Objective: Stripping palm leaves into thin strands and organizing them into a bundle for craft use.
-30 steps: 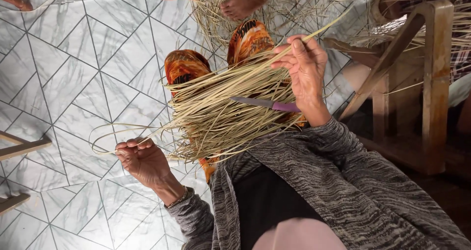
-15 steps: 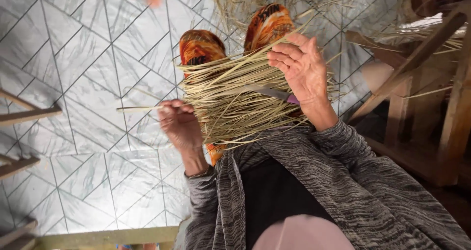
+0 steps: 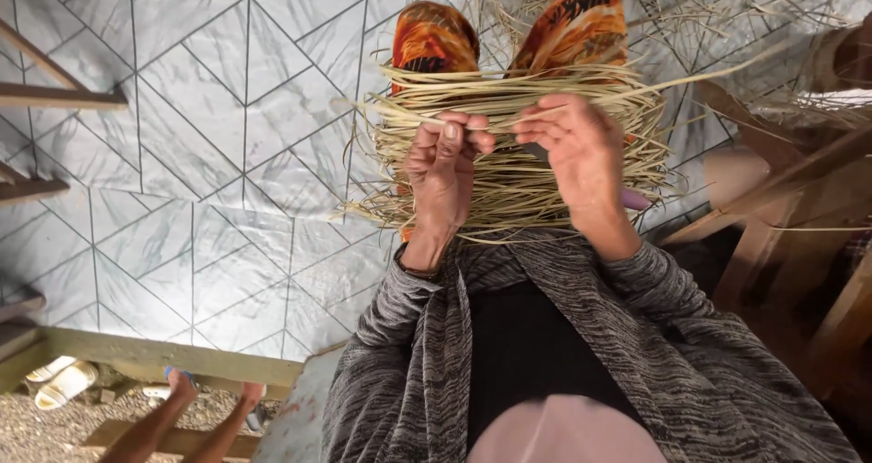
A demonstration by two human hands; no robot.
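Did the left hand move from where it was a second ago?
Yes. The left hand came in from out beside the lap and now sits over the bundle of thin pale straw strips, close beside the right hand.

Pale straw-coloured strips, dry, matt, fibrous, thin and flat. Floor tiles glossy, smooth, marbled grey-white. Cardigan coarse marled grey knit. Lap cloth orange print, slight sheen. Wooden frame brown, worn, matt.
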